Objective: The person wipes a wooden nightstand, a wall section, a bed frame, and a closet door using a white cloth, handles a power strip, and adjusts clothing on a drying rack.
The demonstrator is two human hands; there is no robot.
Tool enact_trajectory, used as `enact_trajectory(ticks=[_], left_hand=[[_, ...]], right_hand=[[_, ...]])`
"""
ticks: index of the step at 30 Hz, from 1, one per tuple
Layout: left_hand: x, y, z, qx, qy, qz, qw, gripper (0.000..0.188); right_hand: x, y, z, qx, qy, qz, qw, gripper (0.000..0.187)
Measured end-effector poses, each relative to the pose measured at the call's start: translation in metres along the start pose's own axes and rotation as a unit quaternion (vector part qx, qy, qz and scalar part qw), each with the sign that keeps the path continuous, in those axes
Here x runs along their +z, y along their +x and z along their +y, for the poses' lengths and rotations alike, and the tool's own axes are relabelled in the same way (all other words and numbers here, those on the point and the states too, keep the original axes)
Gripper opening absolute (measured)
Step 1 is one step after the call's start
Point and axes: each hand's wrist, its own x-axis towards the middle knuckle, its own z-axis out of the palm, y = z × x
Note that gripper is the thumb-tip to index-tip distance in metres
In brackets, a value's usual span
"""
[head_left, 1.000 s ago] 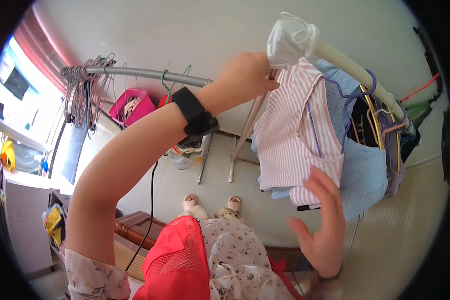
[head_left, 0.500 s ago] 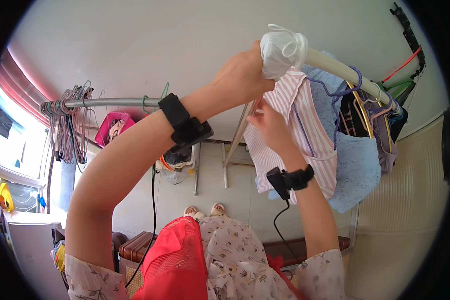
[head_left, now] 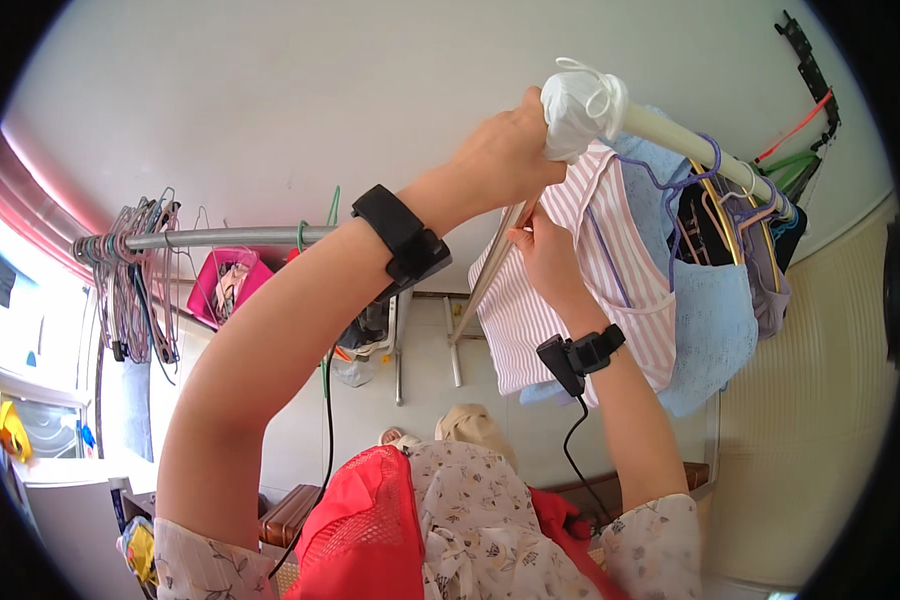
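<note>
A clothes rack's pale rail slopes from upper middle to right, its near end wrapped in a white plastic bag tied with a string. My left hand is closed round the rack just beside and below that bag; its fingertips are hidden. Lower down, my right hand has its fingers curled at the top of the rack's slanting post, thumb against it. Beside my right hand hangs a pink-and-white striped garment, with a light blue garment behind it.
A metal rail with bunched wire hangers runs left, near a pink basket of cloth. A brown bench lies behind my legs. A ribbed pale panel stands at right. Black cables trail from my wristbands.
Both hands and the bagged rail end have shifted slightly right in view. My right fingers have come closer to the post. One beige-clad leg has come forward over a foot.
</note>
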Motion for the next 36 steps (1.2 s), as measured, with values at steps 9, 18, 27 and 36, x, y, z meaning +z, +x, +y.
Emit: enact_trajectory(ticks=[9, 18, 27, 36], left_hand=[[0.010, 0.027, -0.004, 0.020, 0.052, 0.011, 0.998, 0.059], [0.003, 0.032, 0.016, -0.029, 0.027, -0.068, 0.997, 0.060], [-0.102, -0.027, 0.024, -0.029, 0.127, -0.255, 0.958, 0.043], [-0.184, -0.155, -0.148, -0.315, 0.017, -0.016, 0.949, 0.043]], right_hand=[[-0.011, 0.021, 0.007, 0.009, -0.017, 0.005, 1.000, 0.026], [-0.011, 0.016, 0.018, -0.005, 0.022, 0.055, 0.998, 0.025], [-0.061, -0.112, 0.045, 0.137, -0.088, -0.028, 0.986, 0.029], [-0.152, -0.217, 0.006, 0.228, -0.088, -0.043, 0.969, 0.035]])
